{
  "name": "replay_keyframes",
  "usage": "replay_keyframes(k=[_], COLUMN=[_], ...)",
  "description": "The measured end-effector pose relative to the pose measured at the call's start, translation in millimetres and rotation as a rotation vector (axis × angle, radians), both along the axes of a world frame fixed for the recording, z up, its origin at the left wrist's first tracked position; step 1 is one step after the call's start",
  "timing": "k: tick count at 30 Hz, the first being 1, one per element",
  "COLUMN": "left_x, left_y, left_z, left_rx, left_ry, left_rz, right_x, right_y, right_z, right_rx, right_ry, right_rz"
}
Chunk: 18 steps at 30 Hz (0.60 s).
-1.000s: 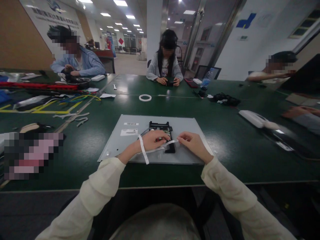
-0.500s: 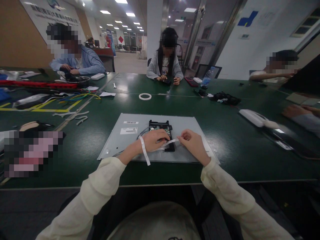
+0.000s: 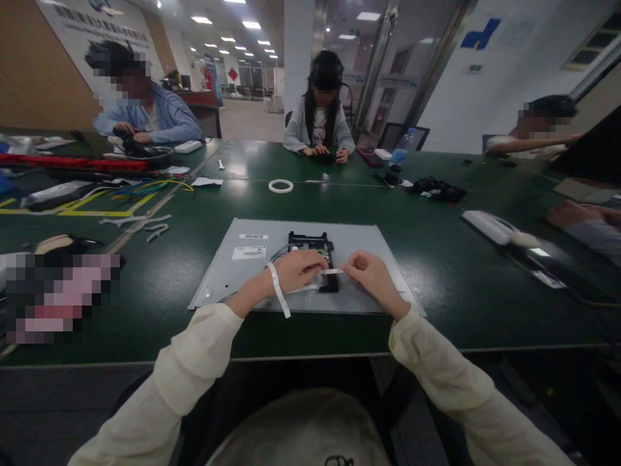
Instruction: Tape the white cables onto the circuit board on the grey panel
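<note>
A short strip of white tape (image 3: 332, 272) stretches between my two hands, above a black plastic frame (image 3: 328, 288) with a green circuit board in it. My left hand (image 3: 295, 270) is closed with its fingertips at the tape's left end; the fingers partly hide the board. At the other end my right hand (image 3: 369, 274) pinches the tape between thumb and forefinger. Another white strip (image 3: 278, 291) hangs around my left wrist. Under both hands lies a flat grey metal panel (image 3: 218, 275) bearing white labels (image 3: 249, 253), with grey cables running to the frame.
A roll of white tape (image 3: 281, 186) lies beyond the panel, and scrap strips (image 3: 156, 231) to its left. A small wrench (image 3: 221, 165) and coloured wires (image 3: 167, 186) are farther off. Black cables (image 3: 436, 189) and a white device (image 3: 492, 228) lie right. Several people sit around the green table (image 3: 451, 272).
The tape between my hands has gone from slanted and slightly curved to nearly level and straighter. My right hand has shifted slightly left; the panel stays in place.
</note>
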<state>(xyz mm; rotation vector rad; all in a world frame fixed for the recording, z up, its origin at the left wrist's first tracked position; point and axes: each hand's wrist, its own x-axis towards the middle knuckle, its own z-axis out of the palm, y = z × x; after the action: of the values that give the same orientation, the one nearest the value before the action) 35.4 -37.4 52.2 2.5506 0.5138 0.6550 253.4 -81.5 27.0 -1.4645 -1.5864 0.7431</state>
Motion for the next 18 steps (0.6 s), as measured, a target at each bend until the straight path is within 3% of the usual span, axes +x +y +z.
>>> replay_keyframes(k=[3,6,10,18], left_x=[-2.0,-2.3,-0.1,2.3], left_y=[-0.2,-0.1,0.7,3.5], left_z=[3.9,4.5,-0.6,-13.6], left_rx=[-0.034,-0.046,-0.028,0.012], left_ry=[-0.045,-0.029,0.018,0.083], left_rz=[0.065,0.063,0.010,-0.041], right_x=[1.5,1.8,2.1,-0.7], right_y=[0.4,0.4,1.4,-3.6], right_z=[3.3,4.2,0.4,-0.7], right_rx=[-0.069,-0.094,-0.116,0.086], right_ry=[0.227,0.241,0.156,-0.249], right_rz=[0.033,0.056,0.065,-0.006])
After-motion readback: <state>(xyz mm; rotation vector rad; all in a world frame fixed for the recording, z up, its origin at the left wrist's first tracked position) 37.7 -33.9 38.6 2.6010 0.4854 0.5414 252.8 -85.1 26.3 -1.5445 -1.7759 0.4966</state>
